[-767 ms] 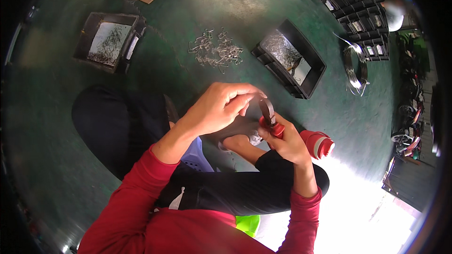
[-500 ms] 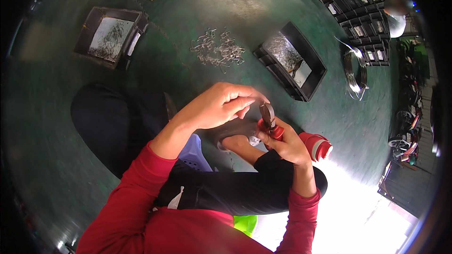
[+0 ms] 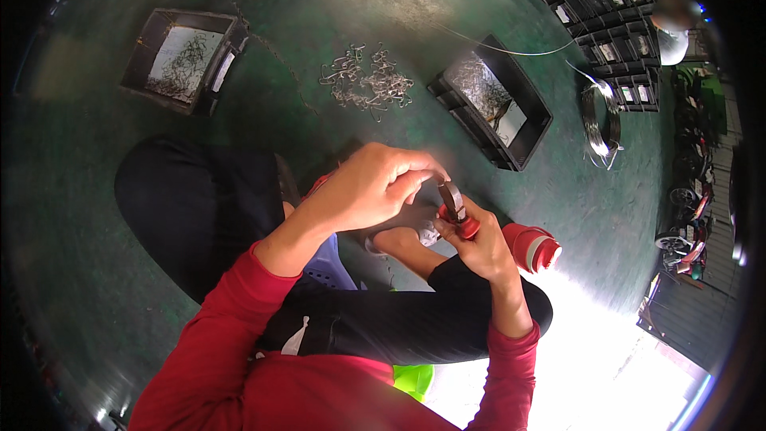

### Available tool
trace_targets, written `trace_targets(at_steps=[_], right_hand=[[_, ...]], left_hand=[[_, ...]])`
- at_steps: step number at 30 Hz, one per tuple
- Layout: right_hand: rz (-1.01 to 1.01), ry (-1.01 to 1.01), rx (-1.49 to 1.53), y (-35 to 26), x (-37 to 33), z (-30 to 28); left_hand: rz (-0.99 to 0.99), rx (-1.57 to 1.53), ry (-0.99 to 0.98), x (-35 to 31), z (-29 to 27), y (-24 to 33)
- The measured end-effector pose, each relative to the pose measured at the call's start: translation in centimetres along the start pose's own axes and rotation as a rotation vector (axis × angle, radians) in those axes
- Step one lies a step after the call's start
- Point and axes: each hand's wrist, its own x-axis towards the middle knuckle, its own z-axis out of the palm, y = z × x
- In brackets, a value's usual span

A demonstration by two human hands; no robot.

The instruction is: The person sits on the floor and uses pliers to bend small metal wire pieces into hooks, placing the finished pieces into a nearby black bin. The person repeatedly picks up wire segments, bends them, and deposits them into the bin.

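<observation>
My right hand (image 3: 477, 239) grips red-handled pliers (image 3: 456, 209), jaws pointing up. My left hand (image 3: 375, 186) hovers just left of the jaws, its fingers pinched at the jaw tips; what they pinch is too small to make out. Both hands are above my crossed legs in black trousers. A heap of bent wire pieces (image 3: 369, 82) lies on the green floor beyond my hands.
A black tray (image 3: 498, 104) holding wire pieces sits at upper right, another black tray (image 3: 182, 60) at upper left. A wire coil (image 3: 600, 124) lies right of the near tray. A red cylinder (image 3: 533, 246) is beside my right knee. Stacked black bins (image 3: 606, 0) stand far right.
Both hands stay together at the pliers; the left fingers have shifted slightly on the jaw tips. The view has tilted a little.
</observation>
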Motion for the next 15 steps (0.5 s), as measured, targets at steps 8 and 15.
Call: trace_targets(at_steps=[8, 15], right_hand=[[-0.012, 0.047, 0.036, 0.5, 0.1, 0.6], [0.003, 0.058, -0.005, 0.5, -0.1, 0.9]], left_hand=[[0.074, 0.095, 0.136, -0.4, 1.2, -0.1], [0.094, 0.096, 0.216, -1.0, 2.1, 0.1]])
